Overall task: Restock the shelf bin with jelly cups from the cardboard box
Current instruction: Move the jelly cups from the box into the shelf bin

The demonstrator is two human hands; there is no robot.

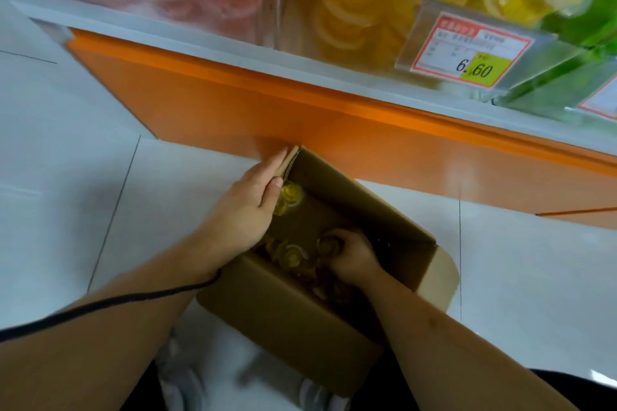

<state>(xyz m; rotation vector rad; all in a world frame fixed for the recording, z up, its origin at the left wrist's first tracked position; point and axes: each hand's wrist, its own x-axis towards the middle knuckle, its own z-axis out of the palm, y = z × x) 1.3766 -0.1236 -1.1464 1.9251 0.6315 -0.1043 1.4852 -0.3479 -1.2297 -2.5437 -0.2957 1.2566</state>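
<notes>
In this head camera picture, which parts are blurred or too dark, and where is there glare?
Head view: the shelf bins at the top are smeared by motion blur, though the price tag is partly readable; the cardboard box interior is shadowed, so the jelly cups near the right hand are murky; the left hand is fairly sharp; soft glare lies on the orange base; wide-angle bending skews the shelf edge.

Lighting is bright, even and diffuse. The orange shelf base (253, 103) shows a soft sheen. The interior of the cardboard box (360, 210) is dim and shadowed. The whole frame is slightly motion-blurred; the price label (470, 50) is partly unreadable. Wide-angle distortion bends the shelf edge.
</notes>
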